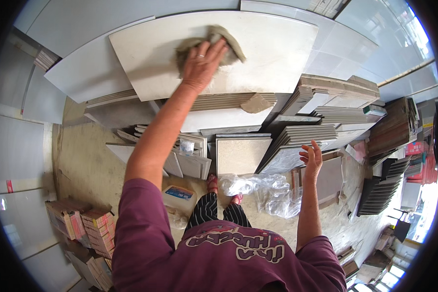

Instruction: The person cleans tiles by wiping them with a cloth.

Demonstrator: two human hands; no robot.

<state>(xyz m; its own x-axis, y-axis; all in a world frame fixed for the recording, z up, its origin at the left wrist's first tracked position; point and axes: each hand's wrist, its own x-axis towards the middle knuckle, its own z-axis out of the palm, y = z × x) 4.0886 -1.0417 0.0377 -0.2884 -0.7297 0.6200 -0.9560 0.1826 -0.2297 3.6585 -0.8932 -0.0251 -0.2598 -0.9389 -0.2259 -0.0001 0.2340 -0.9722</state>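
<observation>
The person's left grip [202, 65] lies on a grey-green cloth [234, 46] against the face of a large cream tile slab [272, 53], left of the slab's middle and near its upper edge. Its fingers point up and to the right over the bunched folds; blur hides whether they pinch the fabric or only press it. A ring [200, 56] circles one finger. The right grip [314, 159] is raised and empty, its fingers loosely parted, near a leaning stack of grey tiles [297, 141].

Just below the slab, a jagged beige shard [256, 103] lies across a row of tile edges. A speckled beige tile [242, 155] stands in front of the person's feet. Crumpled clear plastic wrap [277, 194] lies on the floor to their right, and a pale tub [179, 195] with a blue label sits to their left.
</observation>
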